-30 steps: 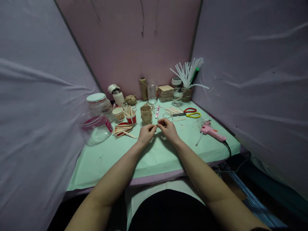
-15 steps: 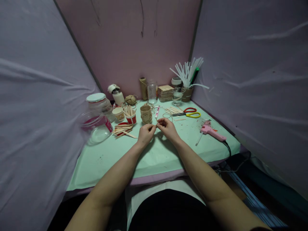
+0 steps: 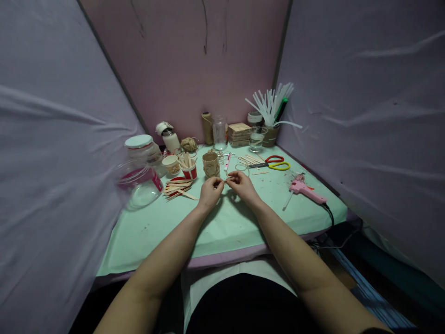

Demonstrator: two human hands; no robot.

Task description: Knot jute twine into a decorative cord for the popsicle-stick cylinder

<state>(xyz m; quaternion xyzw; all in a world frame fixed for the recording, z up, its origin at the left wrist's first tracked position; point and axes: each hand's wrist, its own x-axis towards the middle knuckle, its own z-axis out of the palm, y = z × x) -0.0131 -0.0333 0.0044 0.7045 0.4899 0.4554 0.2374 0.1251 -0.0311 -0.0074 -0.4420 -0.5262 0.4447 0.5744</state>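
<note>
My left hand (image 3: 210, 192) and my right hand (image 3: 241, 184) meet over the middle of the green table (image 3: 229, 222), fingertips pinched together on a thin piece of twine (image 3: 225, 181) that is too small to see well. Just behind the hands stands a small twine-wrapped cup (image 3: 210, 164). A loose loop of twine (image 3: 239, 166) lies on the table past my right hand.
Left: a tipped clear jar (image 3: 139, 183), a lidded jar (image 3: 142, 147), a red cup of wooden sticks (image 3: 188, 167), loose sticks (image 3: 177, 188). Back: twine ball (image 3: 188, 144), glass jar (image 3: 219, 132), wood blocks (image 3: 239, 134), white straws in a holder (image 3: 271, 109). Right: scissors (image 3: 274, 163), pink glue gun (image 3: 306, 190).
Both hands have shifted slightly left and away from me, still pinched together on the twine. Nothing else on the table has moved.
</note>
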